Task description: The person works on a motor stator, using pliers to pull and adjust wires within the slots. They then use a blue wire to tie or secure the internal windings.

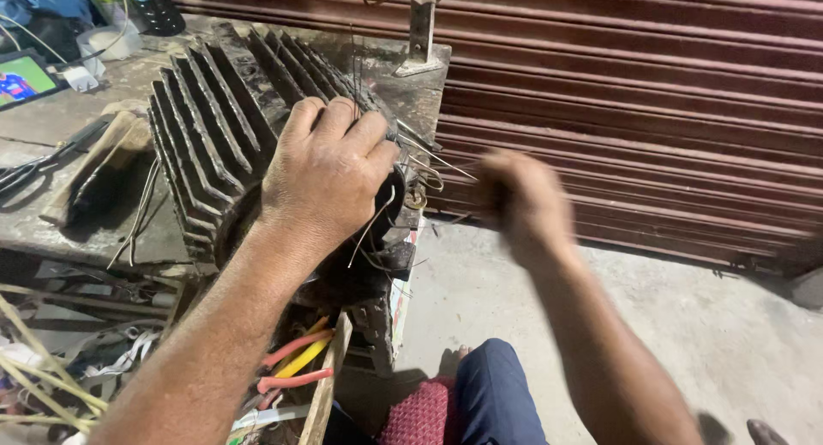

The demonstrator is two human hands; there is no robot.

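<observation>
Head view: a finned motor housing [219,119] lies on its side at the edge of the surface [51,231], open end toward the person. The left hand [326,175] is spread over the rim, fingers curled onto the top fins, bracing it. Thin wires [429,158] stick out of the bore. The right hand [525,201] is blurred, just beside those wires; whether it is closed or grips a wire cannot be told. Judgement: the housing is heavy, rigid cast metal, best held by rim or fins; the wires are springy and sharp-ended. Pliers [296,363] lie below the surface.
</observation>
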